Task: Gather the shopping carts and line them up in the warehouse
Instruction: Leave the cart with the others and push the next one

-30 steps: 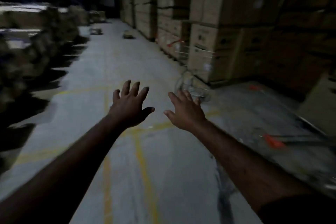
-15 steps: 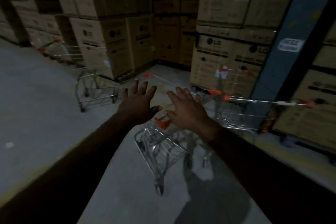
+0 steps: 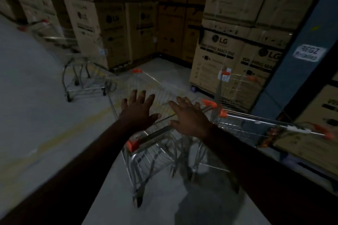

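A wire shopping cart (image 3: 146,153) with orange handle ends stands right below my hands, its handle bar running diagonally. My left hand (image 3: 140,112) hovers over the basket with fingers spread, holding nothing. Just above the handle bar, my right hand (image 3: 188,117) reaches out with straight fingers; whether it touches the bar is unclear. A second cart (image 3: 256,126) stands to the right, and a third cart (image 3: 84,76) at the left by the boxes.
Tall stacks of cardboard appliance boxes (image 3: 228,60) wall in the back and right. A blue steel column (image 3: 296,64) rises at right. Another cart (image 3: 236,82) stands against the boxes. Grey concrete floor (image 3: 33,96) with a faded yellow line stretches left.
My view swung from the long aisle to the right onto the carts, then closer. Both hands stayed spread and moved forward over the nearest cart's handle.
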`<state>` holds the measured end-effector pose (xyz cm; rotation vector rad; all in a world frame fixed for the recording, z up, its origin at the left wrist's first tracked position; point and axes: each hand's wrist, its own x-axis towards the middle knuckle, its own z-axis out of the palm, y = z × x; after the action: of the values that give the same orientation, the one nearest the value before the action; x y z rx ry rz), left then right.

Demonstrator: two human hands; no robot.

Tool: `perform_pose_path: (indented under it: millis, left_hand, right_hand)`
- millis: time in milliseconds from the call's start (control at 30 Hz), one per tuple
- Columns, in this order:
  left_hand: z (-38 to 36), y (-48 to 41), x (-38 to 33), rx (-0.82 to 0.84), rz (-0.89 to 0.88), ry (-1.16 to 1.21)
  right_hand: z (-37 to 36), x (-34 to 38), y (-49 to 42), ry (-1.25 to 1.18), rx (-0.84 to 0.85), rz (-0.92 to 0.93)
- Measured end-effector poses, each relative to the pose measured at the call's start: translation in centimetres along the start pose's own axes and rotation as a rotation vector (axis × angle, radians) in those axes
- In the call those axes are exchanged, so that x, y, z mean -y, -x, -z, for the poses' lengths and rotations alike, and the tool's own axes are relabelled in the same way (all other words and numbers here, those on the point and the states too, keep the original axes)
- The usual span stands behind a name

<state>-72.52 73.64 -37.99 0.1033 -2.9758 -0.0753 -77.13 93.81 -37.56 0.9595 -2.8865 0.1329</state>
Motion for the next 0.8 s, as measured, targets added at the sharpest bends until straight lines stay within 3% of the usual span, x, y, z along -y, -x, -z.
perform_pose_path:
  millis: [167,300,433,567,667,800]
  left_hand:
    - [-4.7,-3.0,-1.2,0.127,0.123,0.031]
    - [-6.3,-3.1,-1.8,0.128,0.178,0.023]
    - [-8.5,-0.6,-4.8,0.293,0.248,0.201]
    - [-11.7,0.1,-6.9,0.151,0.349,0.024]
    - [-13.3,0.1,-8.4,0.184,0.485,-0.036]
    - [-12.3,-1.1,-10.1,0.124,0.578,-0.009]
  right_hand:
    - [-3.4,-5.3,-4.0,0.025,0.087,0.093]
    - [-5.4,-7.6,-5.3,-0.051,0.144,0.14]
    - [-8.3,-10.6,-5.7,-0.081,0.289,0.26]
    - [-10.6,-12.7,-8.0,-0.049,0.301,0.401]
    - [-12.0,-14.0,-8.9,-0.049,0.357,0.496]
    - [-12.1,-15.6,-10.6,0.014,0.225,0.61]
